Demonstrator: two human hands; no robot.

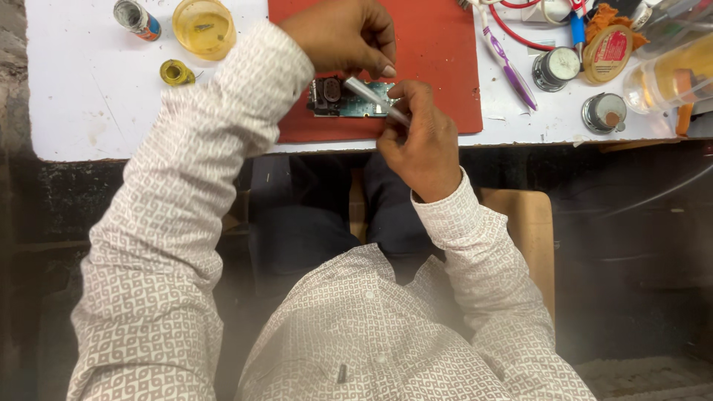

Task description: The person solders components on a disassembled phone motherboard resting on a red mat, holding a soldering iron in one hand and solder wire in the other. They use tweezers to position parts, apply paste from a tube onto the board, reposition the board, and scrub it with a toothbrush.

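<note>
**Two hands at a small circuit board on a red mat**

We look down from the head camera at a white table [89, 82] with a red mat [438, 59] laid on it. On the near part of the mat lies a small green circuit board [349, 100] with a dark, blocky component at its left end.

Our right hand [423, 141] is grasping a slim silvery tool [371, 96], pinched between the fingertips; the tool lies slanted over the board, its far end pointing up and to the left. Whether its tip touches the board we cannot tell. Our left hand [345, 33] hovers just beyond the board, its fingers curled in and the thumb pressed toward the fingertips; whether it holds anything small, or rests on the board, we cannot tell. Both arms wear sleeves of a white shirt with a fine brown pattern.

On the far left of the table stand a round yellowish container [204, 26], a small cylindrical can [136, 18] and, nearer, a small yellow ring-shaped piece [175, 72]. To the right of the mat lie a purple-and-white toothbrush [512, 67], a red cable [512, 30], two small round metal tins [557, 68], a flat round tin with a red lid [609, 52] and a clear plastic jar [668, 74] on its side.
</note>
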